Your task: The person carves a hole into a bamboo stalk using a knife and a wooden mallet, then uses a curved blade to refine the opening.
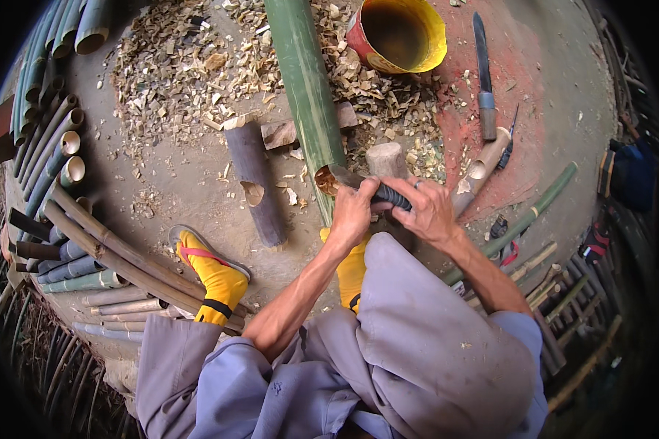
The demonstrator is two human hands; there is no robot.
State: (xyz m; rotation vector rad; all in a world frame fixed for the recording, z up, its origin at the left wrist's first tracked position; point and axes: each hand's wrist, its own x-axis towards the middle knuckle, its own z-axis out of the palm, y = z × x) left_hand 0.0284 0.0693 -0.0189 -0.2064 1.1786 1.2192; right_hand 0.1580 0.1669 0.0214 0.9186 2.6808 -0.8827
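Note:
A thick green bamboo pole (304,80) runs from the far edge toward me, with a hollow cut opening (326,180) at its near end. Both hands are closed on a bladed tool with a black ridged handle (392,196). Its metal blade reaches left to the opening; whether it touches the inner wall I cannot tell. My left hand (354,214) grips near where blade and handle meet. Around the handle's right part wraps my right hand (426,211). Left of the pole lies a dark bamboo piece (260,194) with a notch cut in its side.
Wood chips (168,95) cover the far ground. A yellow-rimmed bucket (436,51) of murky liquid stands beyond my hands. At right lie a long knife (483,73) and a notched bamboo tube (483,168). Bamboo poles (117,249) are stacked left, near my yellow-socked foot (216,274).

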